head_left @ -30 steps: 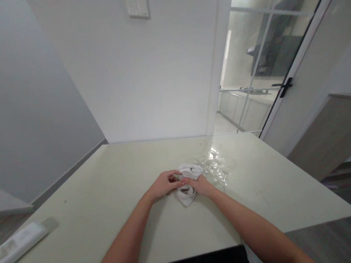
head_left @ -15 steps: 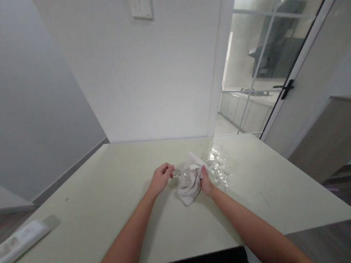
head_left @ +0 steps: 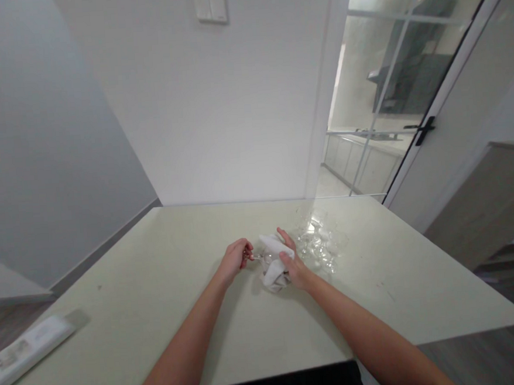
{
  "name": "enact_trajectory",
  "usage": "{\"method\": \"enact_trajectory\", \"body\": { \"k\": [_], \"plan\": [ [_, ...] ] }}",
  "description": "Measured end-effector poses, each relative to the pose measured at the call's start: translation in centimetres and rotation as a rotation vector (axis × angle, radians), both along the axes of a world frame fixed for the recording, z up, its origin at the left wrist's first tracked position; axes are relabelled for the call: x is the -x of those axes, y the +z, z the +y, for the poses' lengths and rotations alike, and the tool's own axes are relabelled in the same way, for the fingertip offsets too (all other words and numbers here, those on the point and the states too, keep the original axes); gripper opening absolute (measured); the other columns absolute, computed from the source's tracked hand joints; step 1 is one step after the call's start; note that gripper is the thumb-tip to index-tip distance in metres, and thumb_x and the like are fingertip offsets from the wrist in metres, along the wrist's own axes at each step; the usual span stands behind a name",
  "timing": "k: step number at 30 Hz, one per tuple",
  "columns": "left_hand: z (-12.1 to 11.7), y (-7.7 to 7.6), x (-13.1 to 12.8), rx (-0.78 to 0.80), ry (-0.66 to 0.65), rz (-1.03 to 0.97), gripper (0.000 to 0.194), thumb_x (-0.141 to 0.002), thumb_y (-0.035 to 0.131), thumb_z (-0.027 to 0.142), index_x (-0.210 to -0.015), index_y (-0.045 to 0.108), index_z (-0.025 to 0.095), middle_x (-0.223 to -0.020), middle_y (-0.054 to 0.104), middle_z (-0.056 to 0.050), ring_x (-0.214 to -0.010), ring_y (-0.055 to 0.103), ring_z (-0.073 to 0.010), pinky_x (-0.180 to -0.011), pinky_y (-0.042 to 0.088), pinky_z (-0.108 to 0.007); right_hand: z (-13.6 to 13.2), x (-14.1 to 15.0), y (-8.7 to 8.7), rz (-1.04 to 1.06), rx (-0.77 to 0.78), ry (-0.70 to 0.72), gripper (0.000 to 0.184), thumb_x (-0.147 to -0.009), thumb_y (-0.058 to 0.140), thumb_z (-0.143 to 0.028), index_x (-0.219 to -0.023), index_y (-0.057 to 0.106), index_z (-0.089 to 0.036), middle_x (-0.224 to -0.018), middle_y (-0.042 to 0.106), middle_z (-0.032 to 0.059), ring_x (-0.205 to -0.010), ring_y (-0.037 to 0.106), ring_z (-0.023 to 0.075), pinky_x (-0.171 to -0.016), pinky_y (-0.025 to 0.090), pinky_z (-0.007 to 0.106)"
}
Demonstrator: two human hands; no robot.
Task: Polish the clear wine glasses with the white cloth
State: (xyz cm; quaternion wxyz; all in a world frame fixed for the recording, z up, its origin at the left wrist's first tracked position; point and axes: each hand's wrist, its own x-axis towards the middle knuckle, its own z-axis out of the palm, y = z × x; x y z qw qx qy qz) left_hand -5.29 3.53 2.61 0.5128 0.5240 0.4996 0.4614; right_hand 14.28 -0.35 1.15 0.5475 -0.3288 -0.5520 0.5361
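Observation:
My left hand [head_left: 234,258] is closed in a pinch on the thin stem of a clear glass [head_left: 258,256] held sideways above the table. A white cloth [head_left: 273,264] is wrapped round the bowl of that glass. My right hand [head_left: 291,259] is closed over the cloth, thumb on top, fingers curled round it. Most of the glass is hidden by the cloth.
Several clear glasses [head_left: 319,241] stand grouped just right of my hands on the pale table [head_left: 158,293]. A white flat box [head_left: 24,355] lies at the table's left edge. A wall stands behind, a glass door [head_left: 390,89] at the back right.
The cloth, loose and hanging half a second ago, is now bunched tighter round the glass. My right hand has turned over the top of it. My left hand stays pinched on the stem.

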Motion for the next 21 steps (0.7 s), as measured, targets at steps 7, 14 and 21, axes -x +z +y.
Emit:
{"method": "enact_trajectory", "body": {
  "k": [7, 14, 21],
  "plan": [
    [0.1, -0.3, -0.1, 0.021, -0.013, -0.009, 0.021, -0.074, 0.045, 0.037, -0.073, 0.054, 0.017, -0.055, 0.059, 0.001, -0.035, 0.036, -0.0068, -0.037, 0.023, -0.018, 0.0, -0.2, 0.0, -0.21, -0.356, -0.096, 0.072, -0.08, 0.058, -0.058, -0.139, 0.042, -0.022, -0.154, 0.026, 0.0086, -0.143, 0.021, 0.025, -0.119, 0.009, 0.041],
    [0.3, -0.6, 0.1, 0.024, -0.021, -0.013, 0.023, -0.075, 0.044, 0.037, -0.072, 0.054, 0.017, -0.056, 0.06, 0.0, -0.036, 0.037, -0.0068, -0.037, 0.024, -0.018, 0.6, -0.7, -0.5, -0.29, -0.411, -0.033, 0.045, -0.09, 0.043, -0.048, -0.128, 0.057, -0.027, -0.155, 0.026, 0.0008, -0.145, 0.014, 0.0222, -0.119, 0.003, 0.044],
    [0.1, -0.3, 0.0, 0.024, 0.023, 0.007, 0.024, -0.075, 0.044, 0.038, -0.072, 0.054, 0.017, -0.054, 0.058, 0.001, -0.037, 0.037, -0.0072, -0.036, 0.023, -0.018, 1.4, -0.5, -1.2, -0.497, -0.442, -0.133, 0.041, -0.091, 0.043, -0.028, -0.131, 0.054, -0.026, -0.154, 0.024, 0.0052, -0.143, 0.021, 0.0199, -0.118, 0.015, 0.041]
  ]
}}
